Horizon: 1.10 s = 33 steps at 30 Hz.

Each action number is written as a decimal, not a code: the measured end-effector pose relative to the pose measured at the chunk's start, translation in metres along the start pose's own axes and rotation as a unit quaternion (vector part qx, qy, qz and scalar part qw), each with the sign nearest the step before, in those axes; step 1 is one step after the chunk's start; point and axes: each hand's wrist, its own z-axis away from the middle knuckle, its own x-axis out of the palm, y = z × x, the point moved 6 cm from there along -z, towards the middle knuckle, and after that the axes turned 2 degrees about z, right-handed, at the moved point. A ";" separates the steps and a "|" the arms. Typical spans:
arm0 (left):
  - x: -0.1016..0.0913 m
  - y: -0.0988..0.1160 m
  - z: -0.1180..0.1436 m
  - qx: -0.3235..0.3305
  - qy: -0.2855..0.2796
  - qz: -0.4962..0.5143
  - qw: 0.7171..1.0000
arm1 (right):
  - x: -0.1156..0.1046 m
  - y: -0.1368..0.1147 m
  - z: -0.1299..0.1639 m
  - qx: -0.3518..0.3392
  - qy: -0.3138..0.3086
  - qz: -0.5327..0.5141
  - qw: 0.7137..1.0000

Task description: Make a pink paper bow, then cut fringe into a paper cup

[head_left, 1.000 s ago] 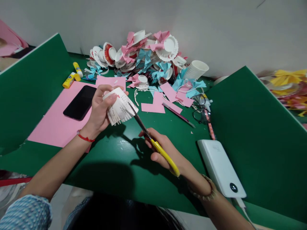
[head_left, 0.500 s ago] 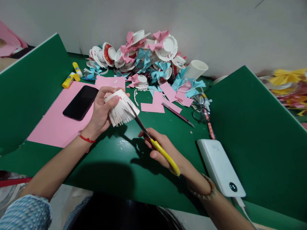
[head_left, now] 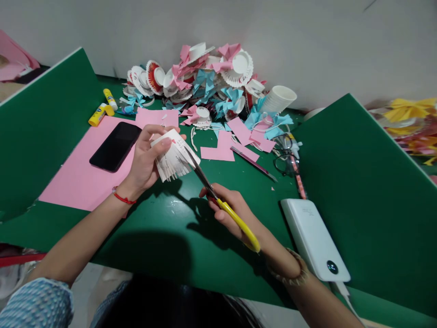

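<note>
Held up above the green table, a white printed paper cup has its wall cut into a fringe of narrow strips. My left hand is closed around it, thumb on the near face and fingers behind. My right hand grips scissors with yellow handles. Their blades point up and left and lie at the cup's right part, at the uncut wall. The fingers inside the handles are partly hidden. Below the cup falls the shadow of hands and scissors.
A black phone lies on pink paper at left, near glue sticks. Behind are paper-cup crafts and stacked cups. A craft knife, glasses and white power bank are at right, between green partitions.
The scissors and my right hand have shifted slightly right and down. The cup in my left hand has moved a little to the right.
</note>
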 end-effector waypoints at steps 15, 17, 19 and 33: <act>0.002 0.000 0.001 0.007 -0.001 0.009 1.000 | -0.001 0.000 0.001 -0.003 0.018 0.023 1.000; 0.002 0.000 0.001 0.007 -0.009 0.009 1.000 | -0.002 0.000 0.001 -0.005 0.020 0.027 0.999; 0.002 0.000 0.001 0.003 -0.012 0.008 1.000 | -0.002 -0.001 0.001 -0.004 0.022 0.031 0.999; 0.003 0.000 0.001 -0.011 -0.006 0.011 1.000 | -0.002 0.000 0.002 0.010 0.045 0.047 0.998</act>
